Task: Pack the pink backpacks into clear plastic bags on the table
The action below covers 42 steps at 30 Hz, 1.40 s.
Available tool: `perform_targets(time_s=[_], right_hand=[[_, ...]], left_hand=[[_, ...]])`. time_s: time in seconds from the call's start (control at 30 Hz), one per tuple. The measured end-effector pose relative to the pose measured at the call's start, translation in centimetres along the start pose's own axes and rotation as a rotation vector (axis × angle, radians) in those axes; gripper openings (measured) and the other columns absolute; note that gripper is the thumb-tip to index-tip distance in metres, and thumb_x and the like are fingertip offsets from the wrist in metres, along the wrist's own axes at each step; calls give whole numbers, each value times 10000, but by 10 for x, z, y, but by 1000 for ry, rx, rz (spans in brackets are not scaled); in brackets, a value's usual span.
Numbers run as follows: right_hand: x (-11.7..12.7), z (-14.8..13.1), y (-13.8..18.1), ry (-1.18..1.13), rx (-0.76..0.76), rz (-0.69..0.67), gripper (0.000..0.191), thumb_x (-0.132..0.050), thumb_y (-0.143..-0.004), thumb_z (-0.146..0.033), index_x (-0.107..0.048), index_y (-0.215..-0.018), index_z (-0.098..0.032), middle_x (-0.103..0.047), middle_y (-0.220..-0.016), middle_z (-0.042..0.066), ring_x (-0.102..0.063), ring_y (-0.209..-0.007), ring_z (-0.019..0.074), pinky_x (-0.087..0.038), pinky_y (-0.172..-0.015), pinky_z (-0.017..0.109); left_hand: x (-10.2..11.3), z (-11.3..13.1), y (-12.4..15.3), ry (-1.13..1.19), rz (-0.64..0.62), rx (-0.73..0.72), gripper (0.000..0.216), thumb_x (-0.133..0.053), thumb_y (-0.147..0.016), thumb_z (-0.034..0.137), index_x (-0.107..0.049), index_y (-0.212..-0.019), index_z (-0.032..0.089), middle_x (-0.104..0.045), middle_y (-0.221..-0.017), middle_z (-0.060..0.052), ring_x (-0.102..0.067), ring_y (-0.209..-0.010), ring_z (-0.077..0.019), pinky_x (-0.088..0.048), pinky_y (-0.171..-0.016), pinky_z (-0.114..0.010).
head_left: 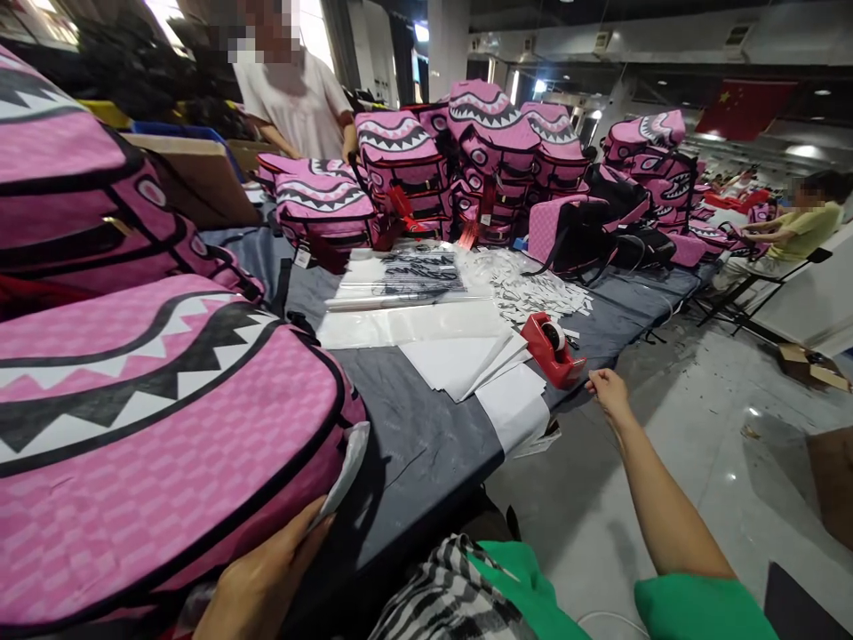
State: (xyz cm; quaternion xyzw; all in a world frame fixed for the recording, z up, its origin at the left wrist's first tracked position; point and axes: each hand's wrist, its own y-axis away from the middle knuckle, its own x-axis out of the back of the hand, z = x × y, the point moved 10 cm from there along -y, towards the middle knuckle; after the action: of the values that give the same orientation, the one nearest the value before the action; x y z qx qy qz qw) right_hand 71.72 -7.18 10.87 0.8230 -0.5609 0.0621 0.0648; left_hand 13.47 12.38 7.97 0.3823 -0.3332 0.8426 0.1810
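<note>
A pink backpack (153, 427) with a black-and-white shark-mouth print lies on the grey table (413, 444) at my near left. My left hand (267, 578) grips its lower edge, the thumb pressing a clear plastic flap (343, 471) against it. My right hand (606, 391) reaches out to the table's right edge, fingers curled, right beside a red tape dispenser (553, 348); whether it touches the dispenser is unclear. White paper sheets (466, 356) lie just left of the dispenser.
More pink shark backpacks (480, 151) are stacked at the table's far end, another (73, 204) at my left. Clear plastic bags (400, 276) and small paper tags (526, 289) lie mid-table. A person (293, 98) stands at the back, another (800, 227) sits far right.
</note>
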Motion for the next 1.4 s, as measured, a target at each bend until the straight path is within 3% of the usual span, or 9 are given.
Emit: perform_targets(time_s=[0.07,0.13,0.33,0.47,0.67,0.8,1.13,1.27,1.4], right_hand=[[-24,14,26,-116,-56,-54,460,-755,-671,-508,-386,-634,-236,-427,-519,-63,-334,-468,90,-226,-428,192],[-73,25,66,-228,-121,-186,533,-766,-664,-564,-345,-655,-237,-357,-546,-87,-266,-456,69,-180,-402,171],[-255,15,285,-539,-293,-1016,525,-804,-762,-607,-456,-792,-215,-403,-536,-106,-252,-404,35,-205,-386,147],[-301,15,369,-523,-263,-1240,570,-777,-747,-682,-453,-793,-216,-441,-538,-107,-316,-407,41,-229,-379,143],[-321,32,371,-470,-188,-1193,555,-706,-783,-712,-447,-796,-221,-412,-528,-118,-307,-391,45,-227,-375,156],[-328,41,375,-424,-200,-1195,562,-690,-775,-727,-446,-800,-221,-464,-539,-106,-346,-393,49,-249,-372,154],[-343,45,367,-268,-291,-1295,563,-776,-646,-646,-530,-871,-193,-588,-583,-59,-430,-369,61,-265,-343,159],[-352,43,367,-225,-306,-1300,511,-816,-620,-554,-525,-824,-187,-522,-520,-78,-396,-370,55,-229,-341,157],[-339,45,364,-213,-340,-1263,541,-800,-652,-567,-505,-920,-201,-491,-521,-106,-340,-358,46,-196,-342,150]], left_hand=[[6,9,-10,91,-37,80,340,-556,-911,505,-708,-1116,281,-804,-914,27,-759,-670,-186,-583,-607,-193],[11,19,-17,158,-105,209,363,-570,-901,520,-717,-1099,254,-785,-790,42,-732,-606,-163,-547,-554,-178],[11,42,-26,327,-293,416,591,-783,-700,617,-730,-1119,204,-786,-881,5,-743,-784,-215,-583,-713,-253],[14,40,-25,294,-255,423,655,-842,-631,623,-736,-1085,163,-764,-834,-10,-696,-708,-196,-534,-642,-247],[14,41,-22,297,-200,412,556,-815,-705,558,-734,-1084,158,-753,-803,-6,-678,-712,-179,-503,-663,-235],[18,39,-23,263,-148,367,302,-584,-918,388,-746,-1027,158,-760,-820,-22,-668,-685,-147,-487,-666,-219],[14,45,-29,352,-213,285,299,-532,-970,277,-737,-1168,186,-758,-809,-10,-693,-699,-141,-515,-675,-192],[16,53,-30,348,-172,194,307,-498,-1008,265,-724,-1204,195,-776,-909,-32,-734,-804,-164,-558,-738,-214],[19,53,-29,232,-68,79,316,-483,-1028,304,-723,-1175,161,-726,-1229,-136,-727,-1073,-221,-600,-891,-292]])
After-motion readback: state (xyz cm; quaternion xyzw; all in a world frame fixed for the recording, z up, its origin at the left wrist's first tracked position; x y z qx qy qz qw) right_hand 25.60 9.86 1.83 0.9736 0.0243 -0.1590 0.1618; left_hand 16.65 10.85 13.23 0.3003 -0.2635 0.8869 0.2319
